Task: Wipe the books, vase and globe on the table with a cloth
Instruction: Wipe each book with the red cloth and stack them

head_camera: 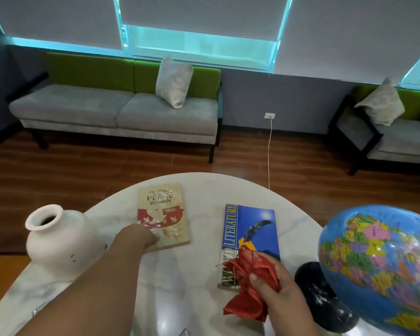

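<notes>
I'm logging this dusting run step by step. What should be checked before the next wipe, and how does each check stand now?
1. Red cloth held in the right hand: ok.
2. Cloth over the blue book: ok, at its near end.
3. Left hand on the tan book: ok, at its near corner; grip cannot tell.
4. Vase clear of the left forearm: cannot tell, they lie close.
5. Globe standing on its black base: ok.

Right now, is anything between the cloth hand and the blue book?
Nothing visible. The right hand holds the cloth over the blue book's near end. The vase and globe stand off to the sides.
</notes>
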Tool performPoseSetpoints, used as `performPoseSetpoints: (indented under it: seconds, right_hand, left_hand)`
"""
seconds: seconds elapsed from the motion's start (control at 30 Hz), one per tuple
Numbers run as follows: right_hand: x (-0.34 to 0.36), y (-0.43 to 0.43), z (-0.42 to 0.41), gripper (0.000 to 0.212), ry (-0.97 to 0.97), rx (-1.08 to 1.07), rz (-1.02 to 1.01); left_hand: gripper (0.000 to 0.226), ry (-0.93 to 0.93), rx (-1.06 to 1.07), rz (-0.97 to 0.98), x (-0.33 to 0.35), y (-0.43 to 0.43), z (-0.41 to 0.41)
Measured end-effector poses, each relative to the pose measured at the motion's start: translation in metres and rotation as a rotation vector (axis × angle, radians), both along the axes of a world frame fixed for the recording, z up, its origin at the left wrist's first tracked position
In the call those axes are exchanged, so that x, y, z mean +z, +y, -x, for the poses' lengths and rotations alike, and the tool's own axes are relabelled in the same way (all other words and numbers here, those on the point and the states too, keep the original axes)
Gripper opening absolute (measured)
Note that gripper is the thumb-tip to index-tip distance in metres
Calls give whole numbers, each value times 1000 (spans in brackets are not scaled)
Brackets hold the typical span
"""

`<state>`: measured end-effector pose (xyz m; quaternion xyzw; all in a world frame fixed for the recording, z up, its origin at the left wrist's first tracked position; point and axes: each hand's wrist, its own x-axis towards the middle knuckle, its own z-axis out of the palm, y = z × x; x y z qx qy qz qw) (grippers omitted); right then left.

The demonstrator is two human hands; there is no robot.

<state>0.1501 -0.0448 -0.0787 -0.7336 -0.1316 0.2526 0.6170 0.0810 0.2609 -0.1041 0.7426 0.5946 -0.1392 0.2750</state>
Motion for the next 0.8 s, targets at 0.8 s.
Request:
performPoseSetpoints:
  seconds: [0.8]
  right_hand:
    - [45, 19, 85, 41, -832, 610, 480]
  left_hand:
    - [65, -1223, 342, 882, 51, -151, 160]
